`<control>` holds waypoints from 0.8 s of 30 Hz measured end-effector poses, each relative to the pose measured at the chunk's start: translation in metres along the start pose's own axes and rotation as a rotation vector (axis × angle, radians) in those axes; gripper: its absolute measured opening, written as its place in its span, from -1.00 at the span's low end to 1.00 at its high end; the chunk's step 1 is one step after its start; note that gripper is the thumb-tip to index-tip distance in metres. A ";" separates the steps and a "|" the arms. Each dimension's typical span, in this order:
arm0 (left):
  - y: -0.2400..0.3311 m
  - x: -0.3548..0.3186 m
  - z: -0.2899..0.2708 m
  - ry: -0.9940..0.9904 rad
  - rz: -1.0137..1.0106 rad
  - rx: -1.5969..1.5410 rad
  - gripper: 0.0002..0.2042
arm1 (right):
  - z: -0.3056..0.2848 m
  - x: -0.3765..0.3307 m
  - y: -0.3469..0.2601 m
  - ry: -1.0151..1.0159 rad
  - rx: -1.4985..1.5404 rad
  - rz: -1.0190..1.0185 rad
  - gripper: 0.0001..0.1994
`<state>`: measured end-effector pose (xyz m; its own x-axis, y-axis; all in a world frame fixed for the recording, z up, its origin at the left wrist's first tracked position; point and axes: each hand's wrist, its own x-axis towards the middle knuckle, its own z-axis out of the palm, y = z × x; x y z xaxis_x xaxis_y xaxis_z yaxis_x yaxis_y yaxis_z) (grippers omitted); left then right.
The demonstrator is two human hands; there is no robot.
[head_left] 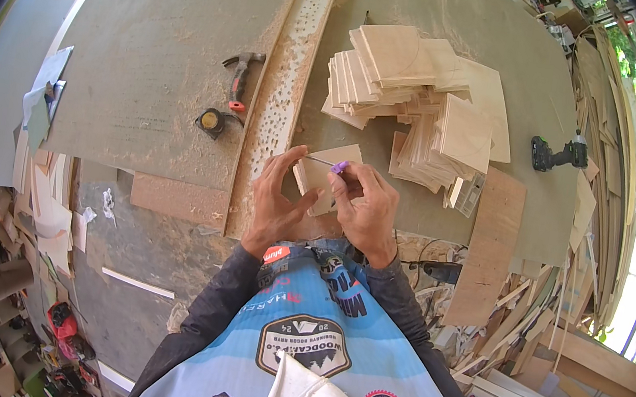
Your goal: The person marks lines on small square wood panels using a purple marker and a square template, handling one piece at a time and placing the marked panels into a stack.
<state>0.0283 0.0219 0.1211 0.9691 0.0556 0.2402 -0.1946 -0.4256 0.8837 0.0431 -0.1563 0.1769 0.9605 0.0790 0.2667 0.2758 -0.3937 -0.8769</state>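
Note:
My right hand (368, 203) pinches a small purple piece (339, 167) between thumb and fingertips. From it a thin rod (320, 160) runs left toward the index fingertip of my left hand (277, 203); what kind of tool this is cannot be made out. My left hand is open, thumb and index finger spread apart, its index tip at or near the rod's end. Beneath and between both hands is a pale square wooden panel (340, 154), partly covered by them.
Stacks of thin wooden panels (467, 130) stand beyond my right hand. A claw hammer (240, 84) and tape measure (214, 122) lie left of a perforated strip (286, 74). A cordless drill (558, 154) rests far right. A brown board (486, 249) overhangs the table's near edge.

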 end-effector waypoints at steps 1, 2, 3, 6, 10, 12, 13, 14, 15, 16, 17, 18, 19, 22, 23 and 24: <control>0.000 0.000 0.000 -0.001 -0.001 0.003 -0.27 | 0.000 0.000 0.000 -0.004 -0.005 0.002 -0.85; -0.001 -0.001 0.000 -0.002 -0.002 0.007 -0.27 | 0.000 0.000 0.000 -0.008 -0.008 -0.010 -0.85; -0.001 -0.001 0.000 -0.003 -0.004 0.010 -0.27 | 0.000 0.000 0.001 -0.013 -0.011 -0.022 -0.86; 0.001 0.000 -0.001 -0.008 -0.012 0.012 -0.28 | 0.000 0.000 0.004 -0.016 -0.026 -0.053 -0.86; 0.000 -0.001 0.000 0.009 -0.005 0.006 -0.27 | -0.002 0.002 -0.001 -0.039 -0.032 0.018 -0.86; 0.000 0.000 0.000 0.010 -0.002 0.017 -0.27 | -0.003 0.003 0.000 -0.047 -0.037 0.006 -0.85; 0.000 -0.001 0.000 0.014 0.003 0.013 -0.27 | -0.003 0.004 0.000 -0.052 -0.039 -0.001 -0.85; -0.001 -0.001 0.001 0.018 0.008 0.009 -0.27 | -0.003 0.004 0.001 -0.065 -0.036 0.010 -0.84; -0.001 -0.001 0.001 0.022 0.013 0.006 -0.27 | -0.004 0.004 0.001 -0.078 -0.033 0.022 -0.84; 0.000 -0.001 0.001 0.020 0.011 0.008 -0.27 | -0.004 0.005 0.001 -0.092 -0.030 0.034 -0.83; 0.001 0.000 0.000 0.018 0.009 0.010 -0.27 | -0.004 0.004 0.000 -0.087 -0.033 0.044 -0.82; 0.002 0.000 0.000 0.017 0.006 0.012 -0.28 | -0.003 0.004 -0.002 -0.082 -0.035 0.053 -0.81; 0.001 0.000 0.000 0.016 0.009 0.017 -0.28 | -0.002 0.003 -0.003 -0.078 -0.037 0.062 -0.80; 0.000 -0.001 0.000 0.014 0.020 0.027 -0.28 | 0.001 -0.004 -0.006 -0.072 0.015 0.185 -0.79; 0.000 -0.001 0.001 0.014 0.024 0.026 -0.28 | 0.001 -0.005 -0.006 -0.066 0.011 0.176 -0.79; -0.001 -0.001 0.001 0.014 0.029 0.025 -0.28 | 0.002 -0.007 -0.007 -0.060 0.006 0.168 -0.79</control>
<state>0.0277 0.0214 0.1198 0.9609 0.0552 0.2714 -0.2189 -0.4494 0.8661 0.0349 -0.1517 0.1805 0.9935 0.0668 0.0919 0.1111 -0.4003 -0.9096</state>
